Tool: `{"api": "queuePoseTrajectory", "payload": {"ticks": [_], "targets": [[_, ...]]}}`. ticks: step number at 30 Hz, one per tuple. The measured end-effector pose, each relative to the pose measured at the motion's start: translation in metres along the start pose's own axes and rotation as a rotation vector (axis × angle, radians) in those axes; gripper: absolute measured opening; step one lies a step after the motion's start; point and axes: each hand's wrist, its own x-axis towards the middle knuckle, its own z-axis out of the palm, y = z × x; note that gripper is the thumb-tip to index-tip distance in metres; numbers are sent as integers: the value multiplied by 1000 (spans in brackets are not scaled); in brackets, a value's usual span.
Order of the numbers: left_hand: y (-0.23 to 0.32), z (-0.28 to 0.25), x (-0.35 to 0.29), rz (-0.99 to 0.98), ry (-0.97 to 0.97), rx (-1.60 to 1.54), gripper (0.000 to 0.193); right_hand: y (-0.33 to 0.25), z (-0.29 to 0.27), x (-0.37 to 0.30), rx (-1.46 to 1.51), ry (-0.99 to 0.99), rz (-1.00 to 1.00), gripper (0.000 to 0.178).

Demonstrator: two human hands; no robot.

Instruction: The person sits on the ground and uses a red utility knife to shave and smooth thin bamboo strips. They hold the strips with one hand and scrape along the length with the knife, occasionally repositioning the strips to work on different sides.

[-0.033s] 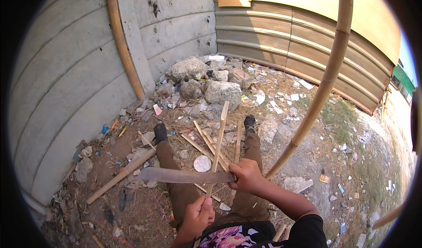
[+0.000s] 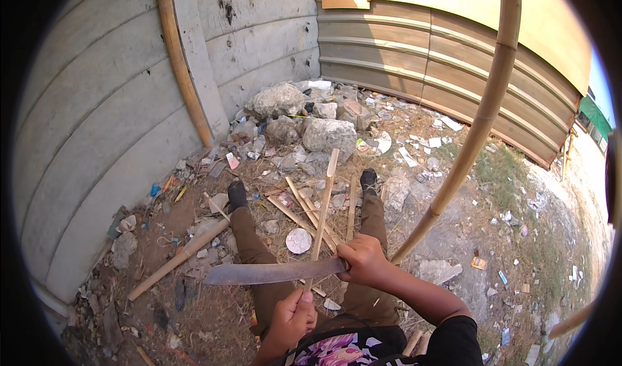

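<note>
My right hand is closed round the handle of a machete, whose long, dull blade points left across my lap. The blade crosses a narrow split bamboo strip a little above my left hand. That hand grips the strip near its lower end, thumb along it, while the far end reaches out between my feet. Several more bamboo strips lie on the ground between my outstretched legs.
A bamboo pole slants up close by on the right. Rubble chunks and litter are heaped before the concrete wall. A thicker bamboo piece rests left of my leg, and a pale round disc lies between my legs.
The machete blade has come slightly toward me along the strip, its tip dropping lower in view. My left hand keeps its place on the strip.
</note>
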Motion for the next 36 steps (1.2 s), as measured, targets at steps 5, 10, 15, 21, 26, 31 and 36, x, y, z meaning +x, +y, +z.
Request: {"api": "queuePoseTrajectory", "payload": {"ticks": [5,10,15,21,26,31,36], "targets": [[0,-6,-3,-139,-138,-305,35,39,-4,16,-230,234,415,24],[-5,-1,0,-172,-205,-519,38,-6,-7,3,-56,24,135,20],[-8,0,-6,-196,-190,-496,38,15,-3,2,-152,126,328,22],[-15,-7,6,-160,-77,-323,38,24,-1,10,-209,6,481,20],[-26,-18,3,-101,38,72,29,58,8,9,-162,197,674,20],[-27,-24,8,-150,52,84,32,4,38,-28,-79,26,375,23],[-41,-30,-1,-280,54,-97,26,-28,42,-50,-50,-117,18,32]]}}
